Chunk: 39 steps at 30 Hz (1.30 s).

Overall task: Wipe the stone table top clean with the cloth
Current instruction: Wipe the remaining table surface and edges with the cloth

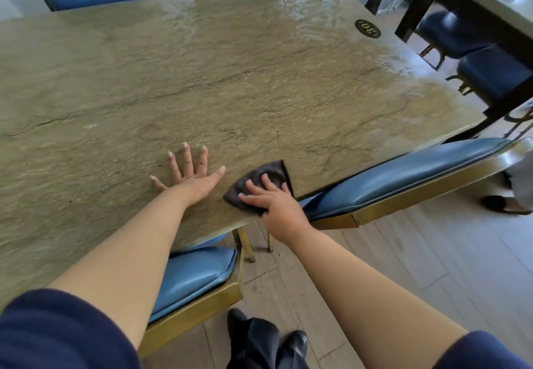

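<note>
Your right hand, just right of the frame's centre, lies on the dark cloth with its fingers spread and only gently bent, pressing it flat against the stone table top; the fingers are not wrapped round the fabric. Your left hand, just beside it toward the centre, is fully open, palm down, all five fingers splayed straight on the bare stone. The thumb tip of that hand sits near the cloth's left edge, apart from it.

The cloth is dark brown, folded to a rough triangle, with one point toward the upper right and its lower part under your palm. It sits right at the table's near edge, at the lower middle of the frame.

The table top is greenish-tan stone with dark veins and a long crack running from the left edge toward the centre. Its far right part, toward the upper right of the frame, shines with glare. A small dark oval badge sits there near the corner.

Blue padded chairs with gold-coloured frames are tucked under the near edge.
</note>
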### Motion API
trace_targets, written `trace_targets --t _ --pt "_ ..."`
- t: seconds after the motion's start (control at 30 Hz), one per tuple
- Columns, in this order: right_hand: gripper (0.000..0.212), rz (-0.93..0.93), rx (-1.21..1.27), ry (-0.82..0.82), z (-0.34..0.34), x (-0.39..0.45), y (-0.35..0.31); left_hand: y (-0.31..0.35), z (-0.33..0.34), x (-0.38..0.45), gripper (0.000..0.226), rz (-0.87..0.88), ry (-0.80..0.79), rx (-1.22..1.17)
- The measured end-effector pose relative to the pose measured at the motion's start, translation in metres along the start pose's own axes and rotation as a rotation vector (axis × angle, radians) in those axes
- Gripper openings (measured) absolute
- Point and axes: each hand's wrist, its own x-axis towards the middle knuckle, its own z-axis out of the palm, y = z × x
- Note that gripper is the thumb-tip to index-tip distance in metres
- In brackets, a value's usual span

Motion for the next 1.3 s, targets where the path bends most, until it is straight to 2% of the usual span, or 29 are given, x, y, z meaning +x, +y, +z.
trace_targets --t 0.07,0.13,0.2,0.27,0.33,0.4,0.47,0.57,0.67,0.77,0.87,0.93,1.13,1.2,1.3 --pt "0.063 -0.094 0.011 -0.091 -0.001 -0.01 0.003 -0.001 0.001 0.0 0.077 0.004 0.004 0.009" --pt "0.053 -0.078 0.042 -0.067 -0.008 -0.017 0.01 -0.002 0.001 -0.001 0.078 0.011 0.005 0.012" --pt "0.044 0.037 0.083 0.116 -0.014 -0.018 0.016 -0.002 0.0 -0.002 0.078 0.017 0.002 0.011" --pt "0.043 0.234 0.189 0.348 -0.018 -0.012 0.017 -0.002 0.0 -0.002 0.079 0.022 -0.004 0.012" --pt "0.052 0.355 0.229 0.402 -0.02 0.002 0.009 -0.002 0.0 0.0 0.078 0.023 -0.001 0.018" --pt "0.063 0.352 0.153 0.29 -0.018 0.02 -0.005 -0.003 0.002 0.002 0.075 0.021 0.009 0.02" --pt "0.069 0.264 0.089 0.166 -0.016 0.033 -0.015 -0.002 0.001 0.004 0.071 0.015 0.011 0.008" --pt "0.067 0.131 0.067 0.044 -0.016 0.042 -0.01 -0.003 0.001 0.007 0.07 0.015 0.021 0.004" --pt "0.064 0.155 0.007 0.07 -0.023 0.054 0.002 -0.003 0.001 0.009 0.072 0.017 0.001 -0.003" --pt "0.066 0.284 -0.124 0.12 -0.032 0.087 0.006 -0.003 0.002 0.01 0.073 0.011 0.001 0.002" --pt "0.067 0.344 -0.12 0.09 -0.042 0.119 0.003 -0.002 0.003 0.011 0.074 -0.005 0.012 0.015" --pt "0.068 0.299 -0.13 0.045 -0.043 0.128 -0.002 -0.002 0.003 0.012 0.073 -0.011 0.022 0.01" --pt "0.071 -0.044 -0.176 -0.165 -0.037 0.11 0.001 0.0 0.003 0.016 0.073 -0.038 0.03 0.01" --pt "0.071 -0.061 -0.16 -0.223 -0.049 0.116 0.008 0.0 0.002 0.016 0.073 -0.045 0.02 -0.002" --pt "0.072 -0.021 -0.237 -0.207 -0.063 0.133 0.014 -0.001 0.0 0.016 0.07 -0.041 -0.004 -0.04"
